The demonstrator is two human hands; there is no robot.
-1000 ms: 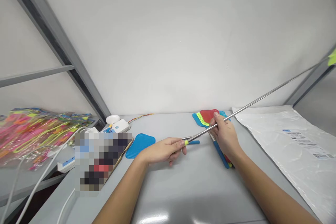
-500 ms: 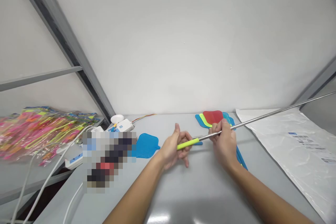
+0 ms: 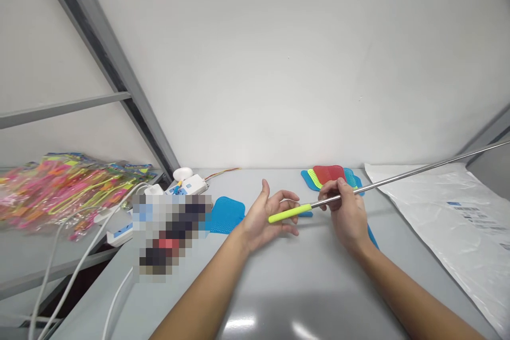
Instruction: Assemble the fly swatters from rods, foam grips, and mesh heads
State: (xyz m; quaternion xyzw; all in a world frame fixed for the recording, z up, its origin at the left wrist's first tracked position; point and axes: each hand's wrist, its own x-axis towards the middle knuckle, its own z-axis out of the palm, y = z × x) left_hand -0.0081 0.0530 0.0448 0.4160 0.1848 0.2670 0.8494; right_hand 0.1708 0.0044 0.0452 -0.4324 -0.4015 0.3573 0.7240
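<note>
My right hand (image 3: 347,215) is closed around a long telescopic metal rod (image 3: 410,173) just beyond its lime-green handle (image 3: 290,213). The rod slants up to the right, and its far end runs out of view. My left hand (image 3: 263,220) lies palm up under the handle, with fingers spread and not wrapped around it. Behind that hand is a blue fly swatter (image 3: 226,214) on the table, partly covered. Near my right hand sits a stack of fly swatters, the red head (image 3: 327,172) on top of lime and blue ones.
A large white plastic mailer (image 3: 434,202) covers the table's right side. At the left are a power strip (image 3: 193,185) with white cables, a pixelated patch, and a shelf of bagged pink and yellow items (image 3: 79,191). A wall stands behind.
My left fingers have spread further beneath the handle. My right hand still grips the rod, its fingers slightly looser. The whole view has shifted a little.
</note>
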